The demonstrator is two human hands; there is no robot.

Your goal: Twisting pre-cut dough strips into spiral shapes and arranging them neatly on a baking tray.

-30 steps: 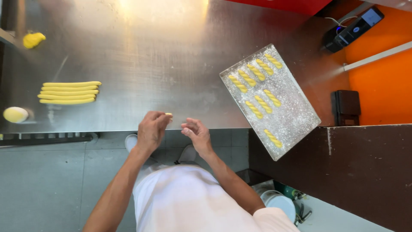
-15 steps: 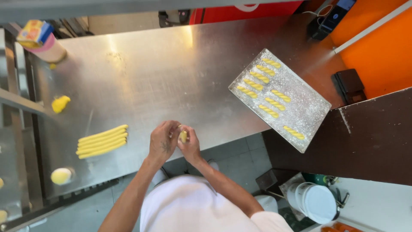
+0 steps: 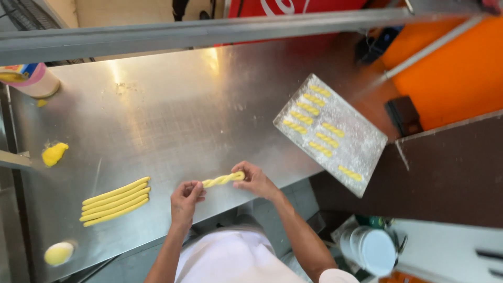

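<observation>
A twisted rope of yellow dough point(image 3: 223, 180) is stretched between my two hands just above the steel table point(image 3: 173, 120). My left hand point(image 3: 185, 199) pinches its left end and my right hand point(image 3: 257, 180) grips its right end. To the left, several straight yellow dough strips point(image 3: 115, 200) lie side by side on the table. At the right, a floured metal tray point(image 3: 330, 131) carries several finished dough twists in rows and overhangs the table edge.
A lump of yellow dough point(image 3: 54, 153) lies at the far left. A pale dough ball point(image 3: 58, 253) sits near the front left corner. A round container point(image 3: 37, 80) stands at the back left. A white bucket point(image 3: 369, 249) is on the floor, lower right.
My hands were close together with the dough bunched between them. They have moved apart and a twisted dough rope now spans them. The camera view has shifted.
</observation>
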